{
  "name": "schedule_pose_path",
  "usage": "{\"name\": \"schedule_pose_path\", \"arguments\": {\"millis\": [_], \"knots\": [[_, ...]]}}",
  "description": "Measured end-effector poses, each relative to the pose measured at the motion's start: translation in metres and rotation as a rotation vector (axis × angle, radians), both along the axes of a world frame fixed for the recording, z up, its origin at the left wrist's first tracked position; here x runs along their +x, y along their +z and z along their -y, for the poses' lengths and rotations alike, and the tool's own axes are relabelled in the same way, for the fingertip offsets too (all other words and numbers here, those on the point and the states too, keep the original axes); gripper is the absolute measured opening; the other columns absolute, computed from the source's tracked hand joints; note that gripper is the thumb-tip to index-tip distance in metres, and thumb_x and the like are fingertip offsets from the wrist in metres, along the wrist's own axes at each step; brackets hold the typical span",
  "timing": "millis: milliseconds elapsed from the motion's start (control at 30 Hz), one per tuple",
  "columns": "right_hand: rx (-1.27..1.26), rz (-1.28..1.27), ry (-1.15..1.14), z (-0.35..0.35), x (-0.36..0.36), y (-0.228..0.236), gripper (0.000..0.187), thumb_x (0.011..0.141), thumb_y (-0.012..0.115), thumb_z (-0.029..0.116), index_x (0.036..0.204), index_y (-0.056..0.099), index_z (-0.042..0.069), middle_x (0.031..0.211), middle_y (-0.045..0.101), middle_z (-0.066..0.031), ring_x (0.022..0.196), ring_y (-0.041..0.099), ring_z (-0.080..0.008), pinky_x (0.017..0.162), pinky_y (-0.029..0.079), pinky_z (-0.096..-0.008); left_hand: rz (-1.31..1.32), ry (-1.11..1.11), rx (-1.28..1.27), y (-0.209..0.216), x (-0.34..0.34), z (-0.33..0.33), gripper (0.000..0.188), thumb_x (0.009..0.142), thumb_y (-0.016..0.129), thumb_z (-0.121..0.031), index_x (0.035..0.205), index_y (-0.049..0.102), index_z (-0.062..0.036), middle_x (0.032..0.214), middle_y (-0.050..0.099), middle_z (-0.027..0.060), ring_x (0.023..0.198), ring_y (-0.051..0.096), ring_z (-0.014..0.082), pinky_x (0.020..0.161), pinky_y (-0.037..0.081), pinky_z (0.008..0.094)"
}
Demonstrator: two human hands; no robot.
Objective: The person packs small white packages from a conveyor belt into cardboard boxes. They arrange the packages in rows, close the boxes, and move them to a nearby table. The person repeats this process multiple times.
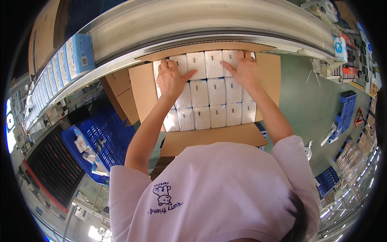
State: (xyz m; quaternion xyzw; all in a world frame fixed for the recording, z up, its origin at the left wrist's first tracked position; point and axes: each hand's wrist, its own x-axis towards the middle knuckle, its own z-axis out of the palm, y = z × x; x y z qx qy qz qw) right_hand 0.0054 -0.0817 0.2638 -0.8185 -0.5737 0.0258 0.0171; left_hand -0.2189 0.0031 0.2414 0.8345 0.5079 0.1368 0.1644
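The left hand [171, 78] lies flat, fingers spread, on the white packs [209, 101] at about 10 o'clock of the open box [147, 86]. The right hand [245, 69] also lies flat with fingers spread, at about 1 o'clock of the box, its fingertips at the far row. Both hands press on the packs and pinch nothing.

The packs fill the box in a tight grid. I count three rows from far to near. The near row shows five packs, and the other two rows seem also five across, but the hands cover some of them, so the full number I cannot tell. Each pack is white with one small dark mark in its middle.

The box has four flaps, all open: one at 12 o'clock, one at 3, one at 6 [213, 139] and one at 9 o'clock.

Beyond the box, at 12 o'clock, one grey conveyor [193, 20] runs across. At 10 o'clock of the picture, a line of blue-and-white cartons [60, 68] stands on its edge; there are too many to count well. At 8 o'clock lies one blue crate [105, 137], and two more blue crates [346, 109] lie on the green floor [306, 92] at 3 and 4 o'clock.
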Motion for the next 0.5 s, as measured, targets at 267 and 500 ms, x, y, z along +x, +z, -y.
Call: {"name": "schedule_pose_path", "arguments": {"millis": [267, 500], "knots": [[0.263, -0.337, -0.451, 0.18, 0.153, -0.092, 0.052, 0.09, 0.044, 0.047, 0.121, 0.048, 0.006, 0.097, 0.059, -0.0161, 0.085, 0.058, -0.025, 0.073, 0.046, -0.0388, 0.396, 0.697, -0.386, -0.093, -0.223, -0.009, 0.047, 0.084, 0.054, -0.045, 0.105, 0.053, -0.0034, 0.09, 0.057, 0.0073, 0.081, 0.056, 0.0194, 0.071, 0.046, 0.0337], [-0.39, -1.401, -0.295, 0.108, 0.006, 0.062, 0.083, 0.085, 0.053, 0.048, 0.142, 0.012, 0.003, 0.075, 0.063, -0.006, 0.063, 0.058, -0.0176, 0.059, 0.047, -0.0312, 0.511, 0.084, -0.915, 0.078, -0.103, 0.009, 0.05, 0.091, 0.043, -0.03, 0.134, 0.036, -0.0067, 0.081, 0.065, 0.0079, 0.071, 0.062, 0.0241, 0.061, 0.047, 0.0427]]}}
